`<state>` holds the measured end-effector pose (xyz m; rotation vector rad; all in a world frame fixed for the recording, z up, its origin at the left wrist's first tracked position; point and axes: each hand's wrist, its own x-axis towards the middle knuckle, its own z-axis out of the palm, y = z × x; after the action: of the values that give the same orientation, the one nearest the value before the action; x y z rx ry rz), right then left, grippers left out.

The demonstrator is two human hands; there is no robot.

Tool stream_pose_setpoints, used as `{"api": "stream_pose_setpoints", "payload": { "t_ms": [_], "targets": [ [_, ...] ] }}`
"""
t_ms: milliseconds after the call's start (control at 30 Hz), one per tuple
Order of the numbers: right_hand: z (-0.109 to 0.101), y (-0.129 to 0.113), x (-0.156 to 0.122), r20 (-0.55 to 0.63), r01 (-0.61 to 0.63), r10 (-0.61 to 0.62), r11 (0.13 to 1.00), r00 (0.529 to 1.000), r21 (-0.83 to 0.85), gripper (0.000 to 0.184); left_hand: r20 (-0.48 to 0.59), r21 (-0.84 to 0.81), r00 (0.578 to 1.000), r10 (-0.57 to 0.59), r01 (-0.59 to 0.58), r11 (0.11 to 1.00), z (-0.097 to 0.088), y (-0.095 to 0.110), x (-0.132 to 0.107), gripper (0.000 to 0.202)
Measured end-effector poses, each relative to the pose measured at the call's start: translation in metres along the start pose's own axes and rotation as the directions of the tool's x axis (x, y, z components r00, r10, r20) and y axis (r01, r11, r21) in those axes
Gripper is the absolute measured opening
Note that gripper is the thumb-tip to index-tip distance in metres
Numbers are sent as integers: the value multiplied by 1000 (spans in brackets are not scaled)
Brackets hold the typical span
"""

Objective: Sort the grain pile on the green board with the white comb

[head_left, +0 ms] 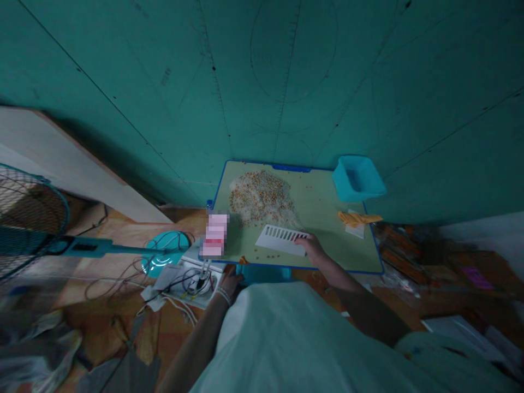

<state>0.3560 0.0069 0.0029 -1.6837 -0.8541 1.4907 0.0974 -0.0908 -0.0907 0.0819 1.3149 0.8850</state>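
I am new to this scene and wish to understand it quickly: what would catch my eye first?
First, the pale pile of grain in the far left part of the green tray. Next, the right hand lies on the end of a white slotted tool just in front of the pile. A bright blue box stands at the tray's far right corner.

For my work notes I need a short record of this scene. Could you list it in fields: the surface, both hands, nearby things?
surface: green board, blue rim
pile: mixed grains, far left of board
right hand: on the end of the white slotted tool; grip unclear
left hand: below the board's near edge, beside a power strip
nearby: teal box, orange item, fan
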Motion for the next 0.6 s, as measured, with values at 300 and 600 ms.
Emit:
{"api": "stream_pose_setpoints", "payload": {
  "t_ms": [300, 600],
  "targets": [
    [-14, 9, 2, -42, -14, 14, 1000, 999, 21, 19, 8, -21, 1000, -3, 3, 1000, 6, 2, -3, 54],
    [-61, 25, -10, -91, -69, 76, 994, 993, 80, 21, 49, 28, 999, -4, 3, 1000, -1, -2, 6, 56]
  ]
}}
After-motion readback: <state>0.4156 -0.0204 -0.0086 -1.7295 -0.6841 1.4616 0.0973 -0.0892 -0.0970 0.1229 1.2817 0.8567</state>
